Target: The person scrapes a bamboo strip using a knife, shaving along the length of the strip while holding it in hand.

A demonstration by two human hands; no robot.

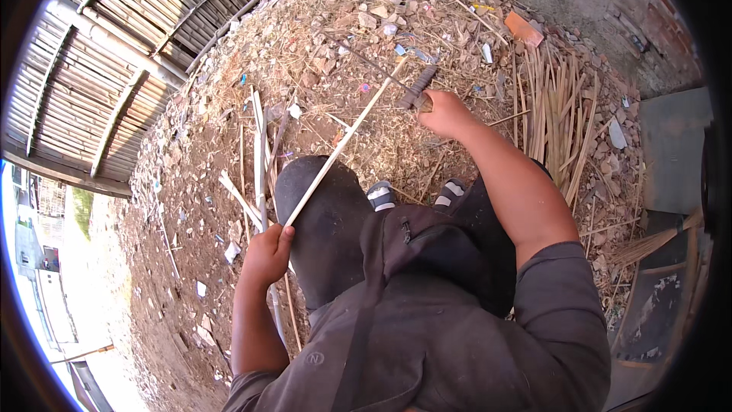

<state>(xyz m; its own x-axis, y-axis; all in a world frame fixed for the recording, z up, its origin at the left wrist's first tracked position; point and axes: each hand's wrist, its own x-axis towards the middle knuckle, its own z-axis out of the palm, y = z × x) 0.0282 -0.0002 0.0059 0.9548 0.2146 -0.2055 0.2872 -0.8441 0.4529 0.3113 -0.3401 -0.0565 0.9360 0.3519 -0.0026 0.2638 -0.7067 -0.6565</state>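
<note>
The left grip (267,254) is clasping a pale bamboo strip (345,137), the right grip (444,115) a thin-bladed knife (418,90). Keeping it shallow and far from the left grip is probably working best.

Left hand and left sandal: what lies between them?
In the head view, the dark-trousered left leg lies between the left hand, holding a pale stick, and left sandal.
</note>
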